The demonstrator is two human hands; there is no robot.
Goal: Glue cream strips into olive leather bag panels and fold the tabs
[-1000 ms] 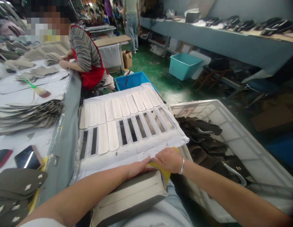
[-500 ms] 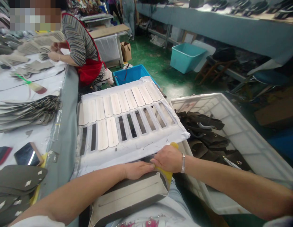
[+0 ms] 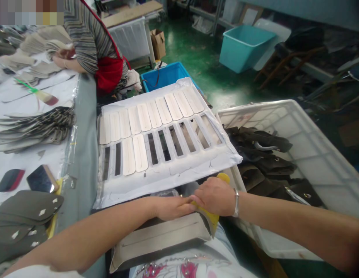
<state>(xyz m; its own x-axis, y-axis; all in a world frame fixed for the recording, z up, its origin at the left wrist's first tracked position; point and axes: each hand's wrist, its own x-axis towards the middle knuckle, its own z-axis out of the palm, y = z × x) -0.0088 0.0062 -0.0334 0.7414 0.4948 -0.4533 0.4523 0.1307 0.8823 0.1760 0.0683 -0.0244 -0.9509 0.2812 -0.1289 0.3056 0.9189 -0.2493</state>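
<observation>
On my lap lies a grey bag piece with a long beige strip (image 3: 163, 233) along its near side, creased lengthwise. My right hand (image 3: 215, 196), with a bracelet at its wrist, is closed around a yellow flat tool (image 3: 213, 220). The tool's rounded end sticks out above the fist, and its broad part lies against the bag piece's right end. My left hand (image 3: 173, 207) grips the bag piece's upper edge, fingers straight and together, their tips close to my right thumb. Beyond both hands is a white-covered board (image 3: 193, 164) carrying rows of beige strips (image 3: 141, 152) and dark slots.
A white crate (image 3: 309, 127) of dark pieces (image 3: 267, 162) stands at right. On the left table are a phone (image 3: 42, 179), stacked grey pieces (image 3: 31, 206) and a brush (image 3: 46, 97). A co-worker in a red apron (image 3: 109, 75) sits beyond, near a blue bin (image 3: 167, 75).
The view has tilted down and shifted a little. My left fingertips have come closer to my right thumb. My right hand still grips the yellow tool at the bag piece's right end.
</observation>
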